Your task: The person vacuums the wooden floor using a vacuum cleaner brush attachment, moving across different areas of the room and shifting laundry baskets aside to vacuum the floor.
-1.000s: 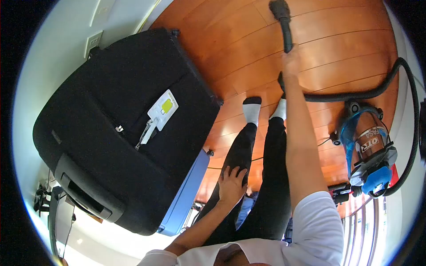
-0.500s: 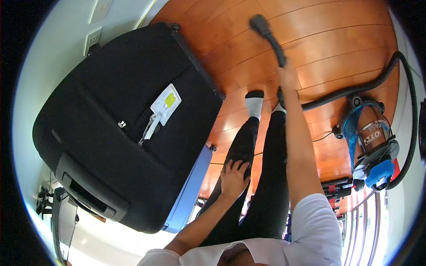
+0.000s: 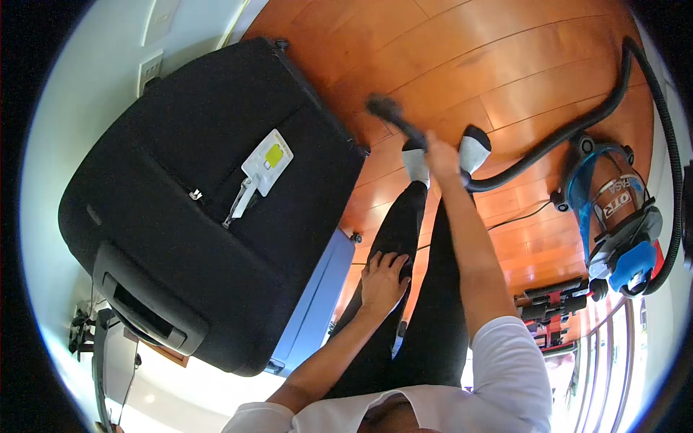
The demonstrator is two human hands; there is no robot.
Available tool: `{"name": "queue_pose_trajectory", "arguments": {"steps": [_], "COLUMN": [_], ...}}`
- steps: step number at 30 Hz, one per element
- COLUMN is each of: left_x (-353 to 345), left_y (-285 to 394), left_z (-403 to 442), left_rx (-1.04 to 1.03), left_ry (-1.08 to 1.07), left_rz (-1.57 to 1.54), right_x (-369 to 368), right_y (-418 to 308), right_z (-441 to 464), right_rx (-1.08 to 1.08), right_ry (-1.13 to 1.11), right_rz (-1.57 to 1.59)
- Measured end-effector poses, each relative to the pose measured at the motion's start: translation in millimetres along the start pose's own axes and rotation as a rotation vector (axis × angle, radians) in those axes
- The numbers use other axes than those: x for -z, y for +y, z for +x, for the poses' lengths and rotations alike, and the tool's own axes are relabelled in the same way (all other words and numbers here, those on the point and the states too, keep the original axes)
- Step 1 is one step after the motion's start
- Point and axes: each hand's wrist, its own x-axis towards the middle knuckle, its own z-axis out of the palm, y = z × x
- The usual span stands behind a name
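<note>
My right hand (image 3: 444,157) is closed round the handle end of a black vacuum cleaner hose (image 3: 548,148). From that grip a dark brush nozzle (image 3: 384,108) points up and left, just over the wooden floor and near the black suitcase's side. My left hand (image 3: 384,280) rests on my left knee with its fingers spread, holding nothing. The vacuum cleaner (image 3: 617,206), with a clear canister and blue parts, stands on the floor to the right. My socked feet are close to the nozzle and the right hand.
A large black suitcase (image 3: 202,195) with a white luggage tag (image 3: 267,162) fills the left, beside a blue suitcase (image 3: 314,303). A thin cord (image 3: 516,218) crosses the floor. Red and black equipment (image 3: 552,310) stands at the lower right. A wall outlet (image 3: 150,71) is upper left.
My right hand has drawn the nozzle back toward me and left, nearer the suitcase. The hose has shifted with it. My right foot is now more visible. My left hand stays on the knee.
</note>
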Motion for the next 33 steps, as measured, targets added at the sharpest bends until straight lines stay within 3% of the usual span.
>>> {"name": "queue_pose_trajectory", "arguments": {"steps": [3,4,5,7,10,12,13,15,22,26,33], "left_x": [-1.2,-2.1,-3.0,-3.5,-4.6,-3.0,-2.1,3.3,5.1,9.0,5.5], "left_y": [-1.0,-1.2,-0.3,1.4,3.1,6.1,6.7,11.4,9.3,6.9,4.8], "left_z": [1.1,0.7,-0.6,0.0,-0.9,-0.5,0.8,1.1,3.1,3.9,3.3], "left_rx": [-0.009,-0.008,-0.01,-0.012,-0.028,-0.031,-0.032,-0.024,-0.01,-0.001,-0.001], "left_ry": [0.01,0.005,0.004,0.008,0.028,0.016,0.011,-0.006,0.004,0.016,0.05], "left_rz": [0.007,0.003,0.016,0.044,0.074,0.068,0.068,0.073,0.054,0.01,-0.021], "right_x": [37.3,34.2,76.7,101.3,61.0,22.7,14.9,-15.3,-34.3,-40.8,3.3], "right_y": [65.4,98.4,95.2,108.1,99.5,84.4,59.7,37.1,-45.3,-58.8,-11.6], "right_z": [-15.6,-13.6,-24.7,-18.5,-21.4,-33.9,-43.7,-47.8,31.0,58.1,9.3], "right_rx": [-0.248,-0.18,-0.334,-0.483,-0.321,-0.097,-0.14,0.038,0.274,0.352,0.165], "right_ry": [0.31,0.491,0.395,0.342,0.378,0.237,0.075,0.022,0.002,0.083,0.055], "right_rz": [0.264,0.511,0.632,0.531,0.359,0.177,0.102,-0.01,0.019,-0.017,-0.022]}}
